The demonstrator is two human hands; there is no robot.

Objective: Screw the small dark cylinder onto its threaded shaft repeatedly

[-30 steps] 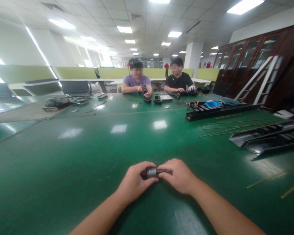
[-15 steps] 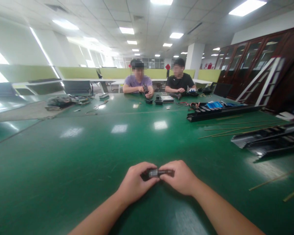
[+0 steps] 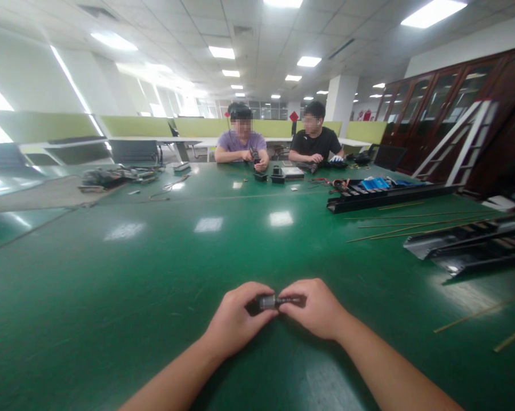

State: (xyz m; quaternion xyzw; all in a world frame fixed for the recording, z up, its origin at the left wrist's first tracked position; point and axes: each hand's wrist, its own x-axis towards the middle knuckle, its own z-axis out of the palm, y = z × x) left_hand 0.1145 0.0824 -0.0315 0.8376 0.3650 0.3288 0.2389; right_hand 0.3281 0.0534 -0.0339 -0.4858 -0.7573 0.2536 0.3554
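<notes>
Between my two hands, just above the green table [image 3: 163, 268], is a small dark cylindrical metal part [image 3: 268, 302] with a grey barrel and a thinner ridged end. My left hand [image 3: 234, 317] wraps round the barrel end, thumb below and fingers above. My right hand [image 3: 316, 308] pinches the thinner end on the right. The part lies level, its axis running left to right. Both its ends are partly hidden by my fingers, and its exact kind does not show.
Black metal channels [image 3: 467, 248] and thin brass-coloured rods [image 3: 394, 233] lie at the right. Another black channel [image 3: 381, 200] holds blue items. Two persons sit across the table, handling dark parts. A pile of parts [image 3: 112, 177] lies at the far left. A stepladder [image 3: 458, 142] stands behind.
My hands keep their hold on the part in nearly the same place. Only a very slight shift of the view shows.
</notes>
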